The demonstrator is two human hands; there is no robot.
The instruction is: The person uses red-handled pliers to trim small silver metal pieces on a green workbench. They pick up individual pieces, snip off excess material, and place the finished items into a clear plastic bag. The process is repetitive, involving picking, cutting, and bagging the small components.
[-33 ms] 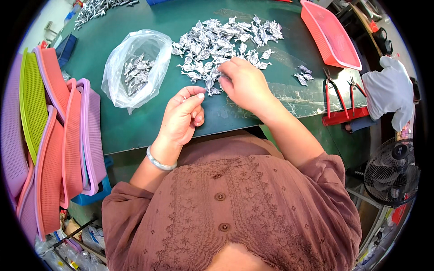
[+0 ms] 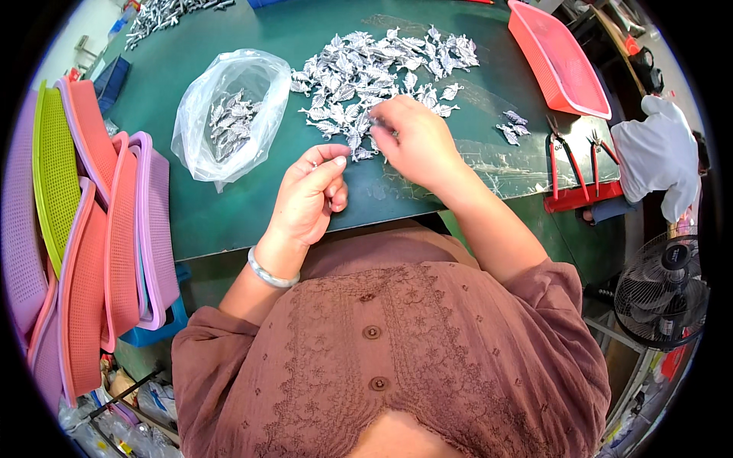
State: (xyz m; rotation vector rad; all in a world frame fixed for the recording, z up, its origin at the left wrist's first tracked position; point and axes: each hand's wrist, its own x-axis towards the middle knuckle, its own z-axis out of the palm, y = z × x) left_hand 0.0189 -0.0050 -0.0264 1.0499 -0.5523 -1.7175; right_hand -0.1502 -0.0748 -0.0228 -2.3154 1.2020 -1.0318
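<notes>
My left hand (image 2: 311, 191) is closed in a pinch, thumb pressed against the curled fingers. A tiny silvery bit shows at the fingers, too small to name. My right hand (image 2: 418, 143) reaches over the near edge of a pile of silver leaf-shaped charms (image 2: 359, 72). Its thumb and forefinger are bent toward each other, and what they grip is mostly hidden. Left of the pile, a clear plastic bag (image 2: 267, 84) stands with its mouth wide, holding more leaf charms (image 2: 231, 126).
A few charms (image 2: 511, 128) lie apart at right, near two red-handled pliers (image 2: 567, 160) (image 2: 603, 153). A pink basket (image 2: 557, 57) sits behind them. Stacked plastic baskets (image 2: 84, 252) line the left. Grey pieces (image 2: 164, 19) lie far left. A person (image 2: 657, 149) and a fan (image 2: 664, 290) are at right.
Both hands have shifted very slightly to the right. The charms, bag and tools have stayed in place.
</notes>
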